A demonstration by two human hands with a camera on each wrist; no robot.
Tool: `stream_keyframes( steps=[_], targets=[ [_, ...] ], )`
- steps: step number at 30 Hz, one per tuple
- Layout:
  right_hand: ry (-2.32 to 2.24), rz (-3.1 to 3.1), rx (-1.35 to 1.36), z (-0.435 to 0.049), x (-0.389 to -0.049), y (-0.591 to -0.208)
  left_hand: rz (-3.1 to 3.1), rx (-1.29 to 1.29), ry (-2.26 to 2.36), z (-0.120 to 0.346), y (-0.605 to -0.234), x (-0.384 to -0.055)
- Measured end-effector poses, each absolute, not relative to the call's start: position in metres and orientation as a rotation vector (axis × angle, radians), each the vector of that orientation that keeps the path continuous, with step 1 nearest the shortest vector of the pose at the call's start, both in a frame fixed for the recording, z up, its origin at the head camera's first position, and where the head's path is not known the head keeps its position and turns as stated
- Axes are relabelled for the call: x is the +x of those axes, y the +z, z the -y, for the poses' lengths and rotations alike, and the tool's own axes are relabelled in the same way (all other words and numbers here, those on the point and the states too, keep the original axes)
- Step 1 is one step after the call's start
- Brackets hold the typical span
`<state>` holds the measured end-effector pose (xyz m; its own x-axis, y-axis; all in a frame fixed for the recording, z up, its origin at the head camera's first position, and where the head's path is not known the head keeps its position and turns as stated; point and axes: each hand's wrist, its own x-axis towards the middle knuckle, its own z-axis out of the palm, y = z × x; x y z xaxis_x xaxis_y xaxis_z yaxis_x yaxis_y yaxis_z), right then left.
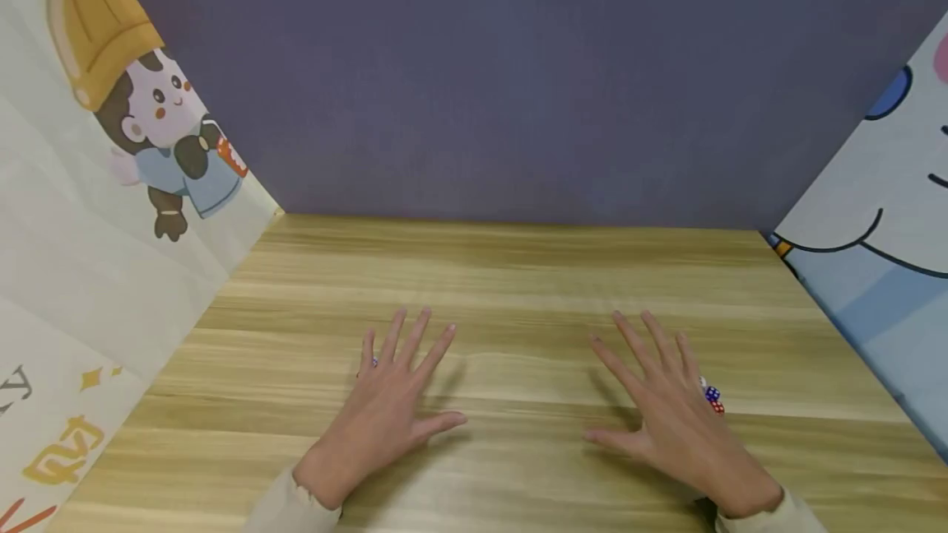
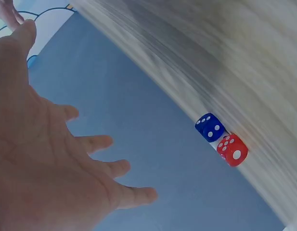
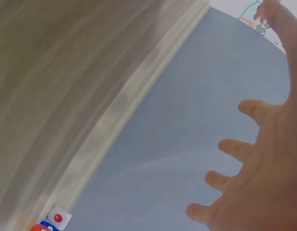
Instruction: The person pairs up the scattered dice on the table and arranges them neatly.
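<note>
My left hand (image 1: pixel 387 405) is held above the wooden table, fingers spread and straight, holding nothing. Beyond its little finger lie dice, mostly hidden from the head view. The left wrist view shows a blue die (image 2: pixel 210 127) and a red die (image 2: pixel 232 149) close together, with a bit of white between them. On the other side my right hand (image 1: pixel 670 418) hovers likewise, fingers fanned out and palm bare. Just outside it sit a white die (image 3: pixel 58 217), a blue die (image 1: pixel 713 394) and a red die (image 1: pixel 717 407), the white one partly covered in the head view.
The light wood-grain table (image 1: pixel 518 467) reaches back to a dark grey-blue panel (image 1: pixel 474 89). A pale cloth with cartoon prints (image 1: pixel 67 212) borders the left side. Another printed cloth (image 1: pixel 889 212) stands along the right edge.
</note>
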<state>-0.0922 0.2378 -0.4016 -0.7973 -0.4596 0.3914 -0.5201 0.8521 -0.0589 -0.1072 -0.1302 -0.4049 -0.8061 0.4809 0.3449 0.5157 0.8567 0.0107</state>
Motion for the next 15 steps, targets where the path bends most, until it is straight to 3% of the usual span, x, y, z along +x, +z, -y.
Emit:
stream_keyframes(
  steps=[15],
  targets=[
    [0.356, 2.733, 0.756, -0.222, -0.098, -0.396, 2.863, -0.703, -0.222, 0.14, -0.386, -0.112]
  ],
)
